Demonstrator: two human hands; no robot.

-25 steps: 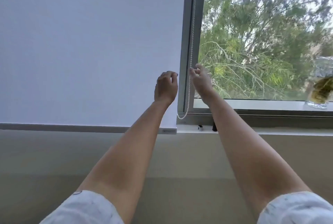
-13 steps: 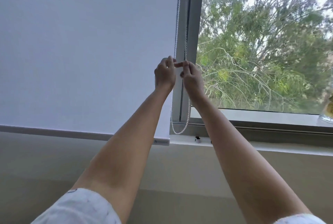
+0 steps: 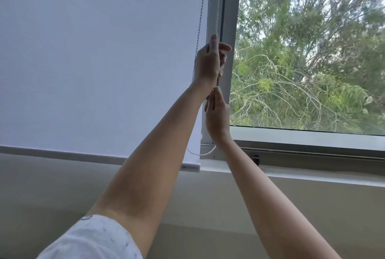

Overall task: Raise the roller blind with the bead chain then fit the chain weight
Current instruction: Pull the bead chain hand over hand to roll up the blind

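Observation:
A white roller blind point(image 3: 100, 60) covers the left window pane, its bottom bar point(image 3: 62, 153) down near the sill. The white bead chain point(image 3: 218, 4) hangs in two strands along the blind's right edge and loops at the bottom point(image 3: 205, 153). My left hand point(image 3: 208, 62) is raised high and closed around the right strand in front of the window frame. My right hand point(image 3: 216, 117) sits just below it, fingers pinched on the same strand. No chain weight can be made out.
The grey window frame post point(image 3: 230, 8) stands right behind the hands. A white sill point(image 3: 312, 177) runs to the right, with a small dark fitting point(image 3: 255, 159) on it. Trees fill the bare pane point(image 3: 312, 60). A beige wall point(image 3: 62, 192) lies below.
Both hands went from side by side to stacked: the left hand climbed up the chain, the right hand dropped below it. The view tilted upward, and the glass jar at far right left the view.

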